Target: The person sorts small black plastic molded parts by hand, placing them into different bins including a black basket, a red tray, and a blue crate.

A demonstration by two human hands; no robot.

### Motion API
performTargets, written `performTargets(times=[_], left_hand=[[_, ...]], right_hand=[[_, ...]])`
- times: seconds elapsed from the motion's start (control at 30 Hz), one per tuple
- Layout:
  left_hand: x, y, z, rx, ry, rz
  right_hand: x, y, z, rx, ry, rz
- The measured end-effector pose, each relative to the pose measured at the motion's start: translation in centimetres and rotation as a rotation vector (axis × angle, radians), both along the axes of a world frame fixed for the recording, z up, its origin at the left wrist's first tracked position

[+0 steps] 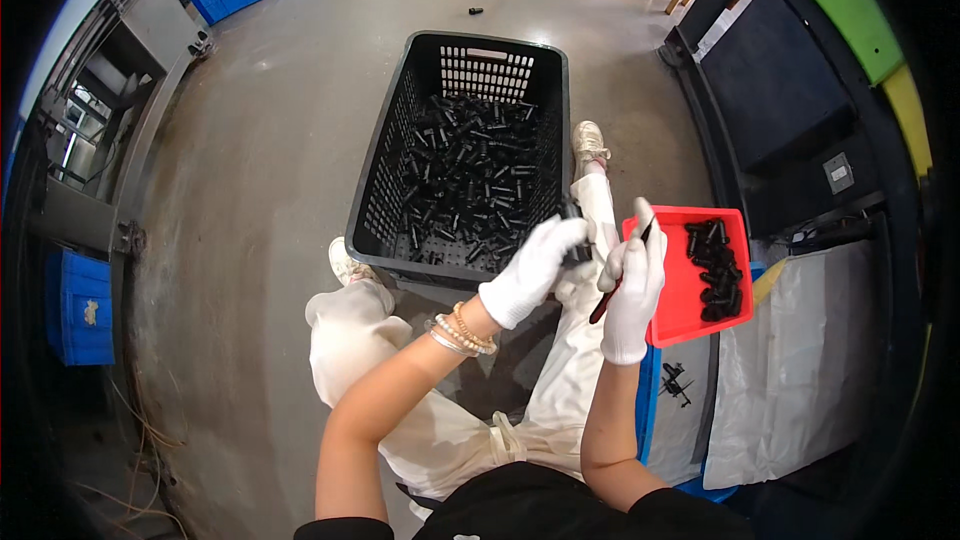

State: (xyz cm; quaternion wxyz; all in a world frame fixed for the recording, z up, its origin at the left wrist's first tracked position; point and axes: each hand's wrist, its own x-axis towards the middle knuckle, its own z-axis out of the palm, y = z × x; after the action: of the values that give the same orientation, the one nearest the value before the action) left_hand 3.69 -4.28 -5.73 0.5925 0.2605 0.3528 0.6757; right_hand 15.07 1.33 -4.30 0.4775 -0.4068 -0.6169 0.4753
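Left hand (533, 272), one, in a white glove: fingers closed on a dark part (576, 252), held beside the near right corner of the crate, between it and the tray; the picture is blurred there, so I cannot tell its exact shape or how many pieces it may be. Right hand (637, 290), one, gloved likewise: thumb and fingers together on a slim tool (600, 309), one, reddish handle pointing down toward the lap; whether its working end is open or closed I cannot tell from where I stand. Recommended handling, in my judgement: seat the dark part firmly in the left hand with the end to be worked exposed, bring the tool to it rather than the reverse, keep glove tips off the tool's edge, and work over a container so nothing drops. Black crate (392, 170), one, slotted walls, standing between the person's feet; heap of small black parts (470, 165) within, too many and too tangled to count. Red tray (672, 312), one, at the right; its clump of black pieces (718, 280) runs to a dozen or more, overlapping, exact number not readable. Stray piece (475, 11), one, on the floor beyond the crate.
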Motion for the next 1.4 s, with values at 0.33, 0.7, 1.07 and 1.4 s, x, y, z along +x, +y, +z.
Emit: performTargets(times=[0.33,0.7,1.07,1.4], left_hand=[[-0.6,-1.1,2.3,-0.028,0.108,0.397],[-0.8,-0.9,1.3,0.034,0.137,0.229],[0.0,-0.6,1.1,-0.036,0.540,0.540],[0.4,-0.7,1.2,-0.029,0.861,0.681]], right_hand=[[0.6,-3.5,1.7,0.160,-0.144,0.297],[1.4,-3.6,1.5,0.203,-0.236,0.260],[2.6,-3.0,1.7,0.430,-0.324,0.345],[2.2,-2.9,1.5,0.496,-0.403,0.338]])
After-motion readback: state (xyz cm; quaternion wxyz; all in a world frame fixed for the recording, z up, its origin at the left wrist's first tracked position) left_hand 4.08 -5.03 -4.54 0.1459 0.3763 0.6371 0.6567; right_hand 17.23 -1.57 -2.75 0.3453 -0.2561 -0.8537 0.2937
